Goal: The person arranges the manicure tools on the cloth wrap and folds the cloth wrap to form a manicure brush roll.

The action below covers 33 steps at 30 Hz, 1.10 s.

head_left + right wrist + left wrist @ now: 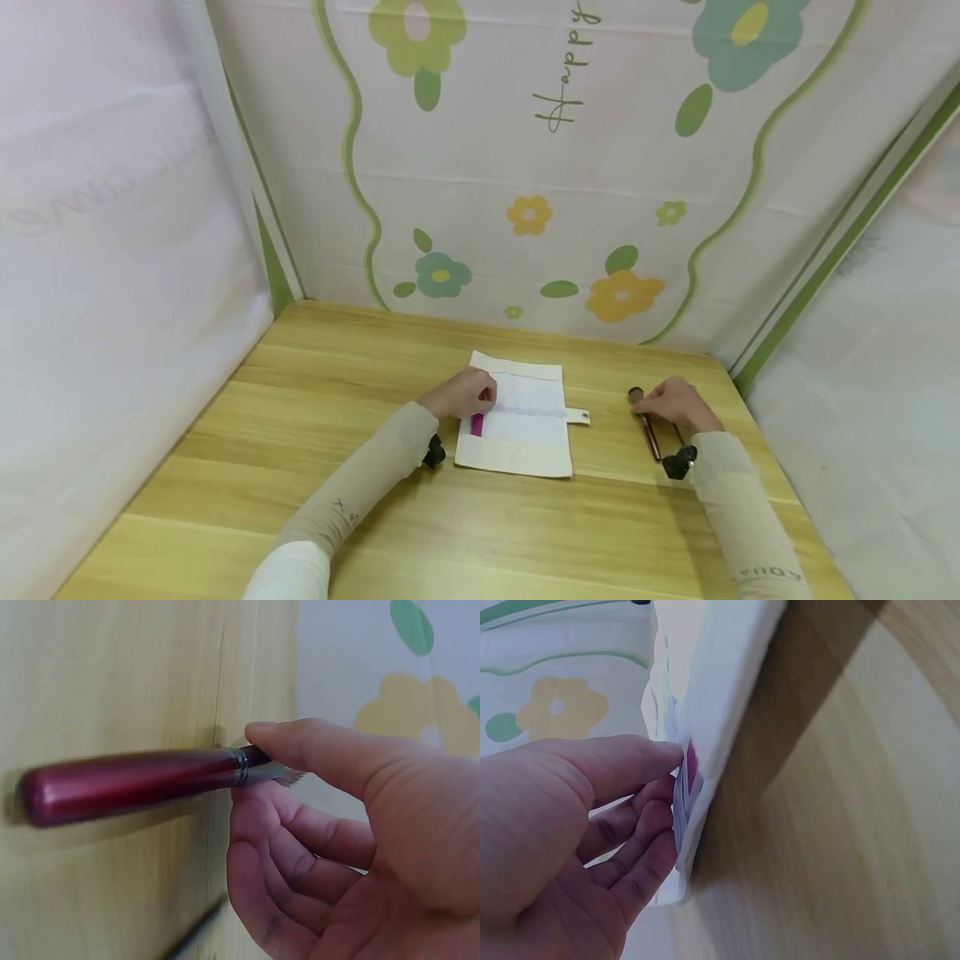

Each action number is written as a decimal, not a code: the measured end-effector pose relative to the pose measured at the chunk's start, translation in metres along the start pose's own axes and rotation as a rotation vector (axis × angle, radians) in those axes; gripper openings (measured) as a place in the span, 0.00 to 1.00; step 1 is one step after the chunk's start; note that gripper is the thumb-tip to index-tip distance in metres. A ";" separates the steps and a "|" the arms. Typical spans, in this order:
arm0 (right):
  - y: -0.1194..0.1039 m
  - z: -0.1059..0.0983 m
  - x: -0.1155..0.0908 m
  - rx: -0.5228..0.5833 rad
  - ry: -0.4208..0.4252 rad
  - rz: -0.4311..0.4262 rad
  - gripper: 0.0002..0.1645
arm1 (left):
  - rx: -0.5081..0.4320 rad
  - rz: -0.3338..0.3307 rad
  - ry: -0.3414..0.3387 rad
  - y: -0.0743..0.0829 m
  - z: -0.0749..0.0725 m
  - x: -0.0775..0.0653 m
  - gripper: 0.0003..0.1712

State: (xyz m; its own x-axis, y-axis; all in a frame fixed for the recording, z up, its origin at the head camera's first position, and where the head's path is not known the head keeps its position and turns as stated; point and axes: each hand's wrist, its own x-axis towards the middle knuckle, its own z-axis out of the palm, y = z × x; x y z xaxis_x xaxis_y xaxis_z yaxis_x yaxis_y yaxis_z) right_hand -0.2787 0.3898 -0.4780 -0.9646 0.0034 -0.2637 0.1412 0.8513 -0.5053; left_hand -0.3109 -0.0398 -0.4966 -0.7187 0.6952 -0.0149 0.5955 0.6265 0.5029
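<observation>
Bench [480, 533], wood-grained, light yellow-brown. One booklet [528, 429], white pages in a cream cover, lying opened out towards the far edge of the bench, about midway between its side edges; cover flaps at the far and near ends, a short strap [577, 415] with a snap projecting from the side facing the right edge. One magenta strip [477, 425], on the booklet's left margin, in its near half. Left hand [465, 393], at the booklet's left side, fingers curled, thumb and fingertips closed on the page edges just beside the strip. One brush [135, 784], dark red glossy handle, dark collar with silvery bands, bristles partly hidden by the hand; placed near the far right corner of the bench, handle end towards the near edge. Right hand [675, 402], pinching the brush at its collar between thumb and fingers, the other fingers bent in. One thin dark item [193, 930], beside the brush, only partly seen, kind not discernible. Sleeves [360, 492], beige, a black device [433, 452] at each wrist. Far panel [450, 167], white, printed with flowers, rising behind the far edge.
</observation>
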 end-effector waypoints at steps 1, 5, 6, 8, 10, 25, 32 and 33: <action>-0.005 0.002 0.001 0.012 0.000 -0.010 0.31 | 0.004 -0.001 0.003 -0.001 0.000 -0.001 0.10; -0.028 0.012 0.003 0.098 -0.007 -0.031 0.32 | 0.010 -0.015 0.006 -0.005 0.001 -0.001 0.10; -0.034 0.015 0.004 0.113 -0.008 -0.030 0.32 | 0.009 -0.017 0.006 -0.006 0.001 -0.001 0.10; -0.045 0.020 0.007 0.149 -0.011 -0.036 0.32 | 0.006 -0.022 0.004 -0.006 0.001 -0.001 0.10; -0.057 0.025 0.010 0.164 -0.015 -0.047 0.33 | 0.005 -0.019 0.004 -0.006 0.001 -0.001 0.10; -0.170 0.070 0.038 0.279 0.003 -0.087 0.29 | 0.005 -0.028 -0.024 -0.005 -0.001 0.002 0.10; -0.197 0.083 0.051 0.381 0.111 -0.068 0.28 | 0.014 0.024 -0.020 -0.004 -0.002 0.003 0.08; -0.199 0.085 0.053 0.398 0.129 -0.061 0.27 | 0.011 0.028 -0.018 -0.004 -0.002 0.003 0.07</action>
State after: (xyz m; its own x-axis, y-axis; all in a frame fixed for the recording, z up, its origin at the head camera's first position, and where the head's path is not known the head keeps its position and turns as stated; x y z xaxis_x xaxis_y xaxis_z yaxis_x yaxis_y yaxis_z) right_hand -0.3390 0.1757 -0.4610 -0.9903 0.0466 -0.1312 0.1336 0.5826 -0.8017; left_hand -0.3162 -0.0411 -0.4964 -0.6952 0.7187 -0.0160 0.6194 0.6101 0.4940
